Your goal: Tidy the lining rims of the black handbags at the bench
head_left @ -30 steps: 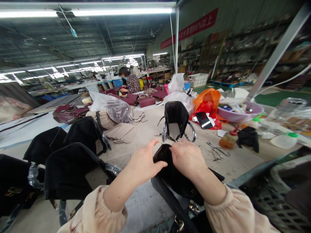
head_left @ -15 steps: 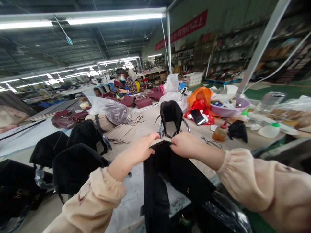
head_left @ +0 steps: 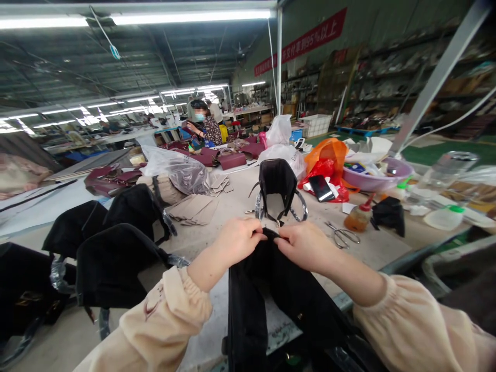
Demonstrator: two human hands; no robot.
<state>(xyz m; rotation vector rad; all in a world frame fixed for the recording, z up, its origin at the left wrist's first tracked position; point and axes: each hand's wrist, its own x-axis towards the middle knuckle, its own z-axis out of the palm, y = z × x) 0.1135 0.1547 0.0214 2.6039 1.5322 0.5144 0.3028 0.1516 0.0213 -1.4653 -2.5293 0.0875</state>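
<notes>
A black bag (head_left: 250,305) stands in front of me at the table's edge, its top gaping toward me. On its far upper rim my left hand (head_left: 244,236) pinches the fabric edge between thumb and fingers. A short way to the right, my right hand (head_left: 300,243) grips the same rim, with a small strip of the edge showing between both hands. Just beyond them, a second black bag (head_left: 277,181) sits upright with plastic-wrapped handles. The near part of the bag I hold runs out of view at the bottom.
Several black bags (head_left: 116,263) stand at the left. To the right lie scissors (head_left: 343,235), an amber bottle (head_left: 358,214), a phone (head_left: 321,187) and a purple basin (head_left: 377,178). Beige pieces (head_left: 194,209) lie beyond my left hand. A masked person (head_left: 207,126) works farther back.
My left hand has moved right and closed on the bag's rim, bringing both hands closer together. My right hand keeps its grip. The view has shifted slightly.
</notes>
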